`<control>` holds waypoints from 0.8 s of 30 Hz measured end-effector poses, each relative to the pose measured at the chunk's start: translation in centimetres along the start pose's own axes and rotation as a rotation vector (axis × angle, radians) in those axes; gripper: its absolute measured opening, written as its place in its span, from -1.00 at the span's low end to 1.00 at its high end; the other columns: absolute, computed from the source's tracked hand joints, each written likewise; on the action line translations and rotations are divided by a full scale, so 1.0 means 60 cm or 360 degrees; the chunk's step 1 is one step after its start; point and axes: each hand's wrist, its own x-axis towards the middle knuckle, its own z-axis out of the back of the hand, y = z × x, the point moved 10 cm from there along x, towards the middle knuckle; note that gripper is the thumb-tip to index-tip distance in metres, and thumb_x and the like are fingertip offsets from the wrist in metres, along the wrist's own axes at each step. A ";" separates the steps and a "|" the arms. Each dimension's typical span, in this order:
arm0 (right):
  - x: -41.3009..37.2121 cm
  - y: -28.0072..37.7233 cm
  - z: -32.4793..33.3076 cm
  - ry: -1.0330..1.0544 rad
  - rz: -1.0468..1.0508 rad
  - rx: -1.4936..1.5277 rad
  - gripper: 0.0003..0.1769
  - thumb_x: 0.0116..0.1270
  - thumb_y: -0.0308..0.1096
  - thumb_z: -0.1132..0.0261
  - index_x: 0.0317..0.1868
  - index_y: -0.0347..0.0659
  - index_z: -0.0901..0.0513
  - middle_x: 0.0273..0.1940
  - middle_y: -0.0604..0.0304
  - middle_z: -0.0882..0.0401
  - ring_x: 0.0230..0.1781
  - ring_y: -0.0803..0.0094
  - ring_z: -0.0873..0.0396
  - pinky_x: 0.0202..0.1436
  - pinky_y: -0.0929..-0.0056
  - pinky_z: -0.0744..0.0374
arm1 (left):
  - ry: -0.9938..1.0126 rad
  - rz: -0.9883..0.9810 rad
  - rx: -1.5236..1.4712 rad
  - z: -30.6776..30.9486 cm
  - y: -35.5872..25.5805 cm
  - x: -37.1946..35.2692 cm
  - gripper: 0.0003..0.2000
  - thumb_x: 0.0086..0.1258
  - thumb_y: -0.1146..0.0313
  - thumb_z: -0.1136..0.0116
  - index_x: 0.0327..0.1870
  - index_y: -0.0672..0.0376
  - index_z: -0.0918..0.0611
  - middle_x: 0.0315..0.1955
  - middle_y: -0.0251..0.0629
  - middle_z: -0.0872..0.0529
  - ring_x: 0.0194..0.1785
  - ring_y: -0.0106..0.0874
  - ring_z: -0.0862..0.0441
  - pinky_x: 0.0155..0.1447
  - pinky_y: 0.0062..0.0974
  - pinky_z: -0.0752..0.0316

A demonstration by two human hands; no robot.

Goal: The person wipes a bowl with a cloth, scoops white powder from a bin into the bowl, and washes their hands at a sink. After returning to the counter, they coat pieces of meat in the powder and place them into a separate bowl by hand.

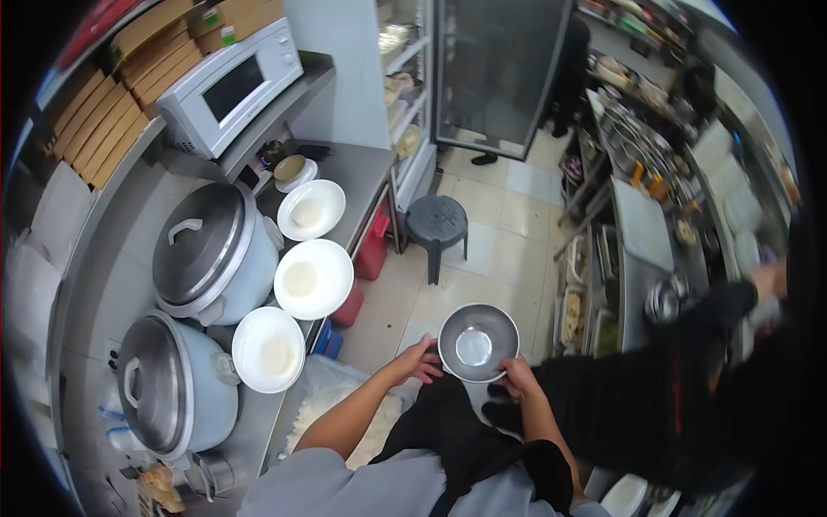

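One worktop [357,168], two lidded cookers [207,258], three white dishes [334,286], one metal bowl [475,346]

The dishes line the worktop's aisle edge, beside the cookers. Beyond that edge the bowl, round, without a long axis, lies just right of the left hand [412,360], whose fingers [425,370] are half spread at its rim, contact unclear; the right hand [519,377] is curled closed on the rim's other side, holding it.

Bright, fairly even whitish light fills the kitchen, leaving only soft shadows. Glare pools in the metal bowl [474,346]; the white plates [329,284] along the right edge of the steel counter [357,172] look almost washed out. Floor tiles [500,228] shine. Fisheye distortion bows straight lines, the corners turn black, and a co-worker's dark clothing [620,405] loses detail.
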 end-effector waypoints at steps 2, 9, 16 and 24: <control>0.075 0.086 -0.067 0.0073 0.0033 -0.0019 -0.52 0.08 -0.60 -0.08 0.10 -0.41 -0.43 -0.16 -0.01 -0.55 -0.28 0.14 -0.68 -0.27 0.13 -0.77 | -0.0190 -0.0075 -0.0096 0.101 0.005 0.040 -0.24 0.45 -0.40 0.30 0.44 0.02 -0.31 0.14 0.00 -0.62 -0.10 -0.31 -0.72 -0.17 -0.39 -0.65; 0.402 0.316 -0.285 0.0234 0.0015 -0.0327 -0.55 0.16 -0.56 -0.09 0.11 -0.44 -0.42 -0.09 -0.06 -0.55 -0.19 0.11 -0.67 -0.20 0.17 -0.79 | -0.0919 0.0014 -0.0563 0.335 0.067 0.187 -0.53 0.49 -0.06 0.01 0.24 0.07 -0.45 -0.05 -0.16 -0.74 -0.17 -0.40 -0.72 -0.19 -0.44 -0.59; 0.691 0.418 -0.548 0.0460 -0.0085 -0.0464 -0.66 0.22 -0.56 -0.16 0.04 -0.42 -0.44 -0.12 -0.04 -0.59 -0.19 0.13 -0.69 -0.17 0.27 -0.80 | -0.1189 -0.0087 -0.1153 0.370 0.057 0.214 -0.65 0.44 0.06 -0.11 0.14 0.00 -0.50 -0.09 -0.25 -0.73 -0.13 -0.44 -0.67 -0.11 -0.37 -0.56; 0.872 0.388 -0.683 0.0996 -0.0357 -0.0526 -0.58 0.44 -0.25 -0.23 0.11 -0.43 -0.45 0.00 -0.10 -0.59 0.03 0.16 -0.63 0.12 0.34 -0.68 | -0.2065 -0.0636 -0.2170 0.476 0.185 0.250 -0.56 0.47 0.06 0.00 0.23 0.15 -0.49 -0.11 -0.13 -0.72 -0.16 -0.39 -0.65 -0.14 -0.36 -0.58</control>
